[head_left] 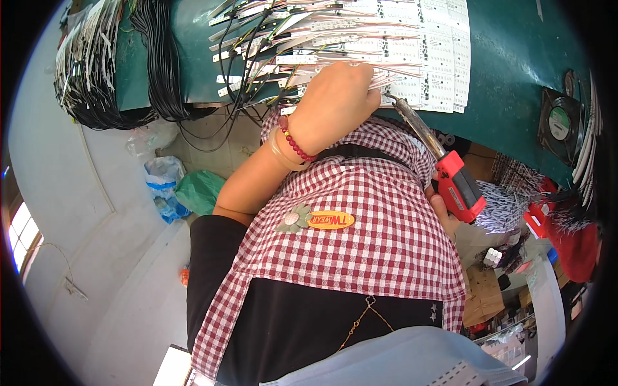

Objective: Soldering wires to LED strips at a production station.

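My left hand point(341, 96), with a red bead bracelet and a bangle at the wrist, is curled closed over the near edge of white circuit boards point(438, 61). Thin wires point(381, 79) stick out beside its fingertips; the fingers' undersides are hidden. A soldering iron point(458, 186) with a red and black handle slants up to the left, its tip close to the boards' near edge, just right of that hand. My right hand point(441, 209) grips the handle, mostly hidden behind it. Strips with red, black and yellow wires point(302, 42) lie across the boards' left part.
The green table point(515, 58) carries bundles of black cable point(161, 58) and white-ended leads point(90, 64) at the left. A square black fan point(559, 124) stands at the right. Below lie a green bag point(198, 192), more wire bundles point(505, 202) and a cardboard box point(483, 296).
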